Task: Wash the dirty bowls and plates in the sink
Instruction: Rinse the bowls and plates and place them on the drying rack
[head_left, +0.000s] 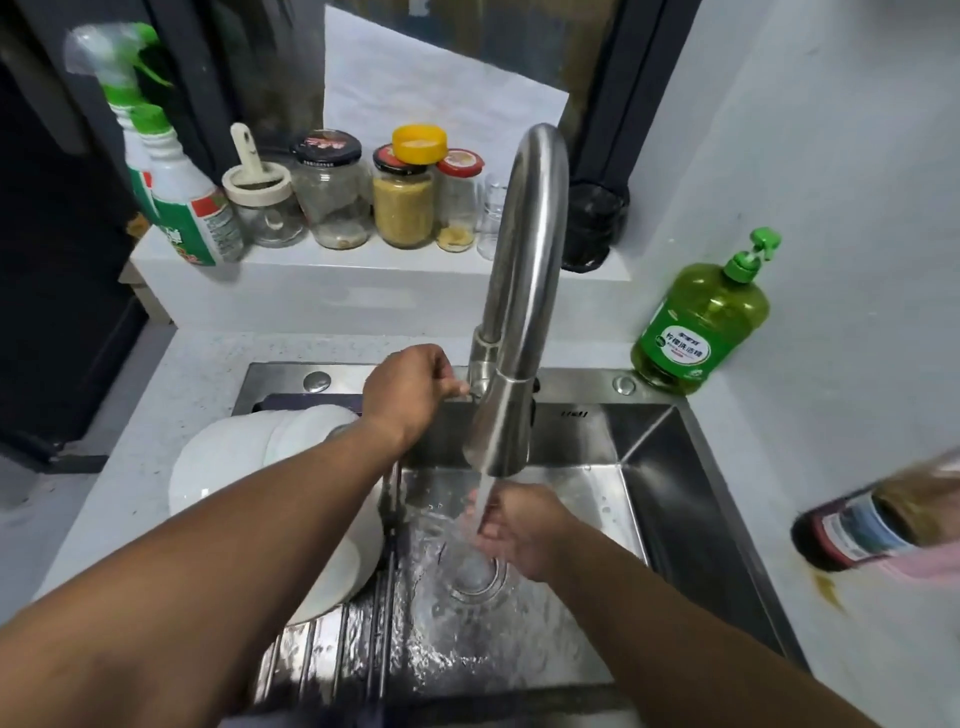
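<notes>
Now the left hand (408, 392) curls around the small lever at the base of the faucet (519, 291), pinching it, while the right hand (519, 530) sits under the spout in the running water — fingers loosely bent, holding nothing. White plates (228, 467) are stacked left of the faucet on the rack over the sink (691, 499) — a green soap bottle (701, 322) stands right of the faucet.

Two bare forearms shown, no sleeves seen to the frame edge, left hand (410, 392) and right hand (519, 530) ungloved, no rings or watch observed
</notes>
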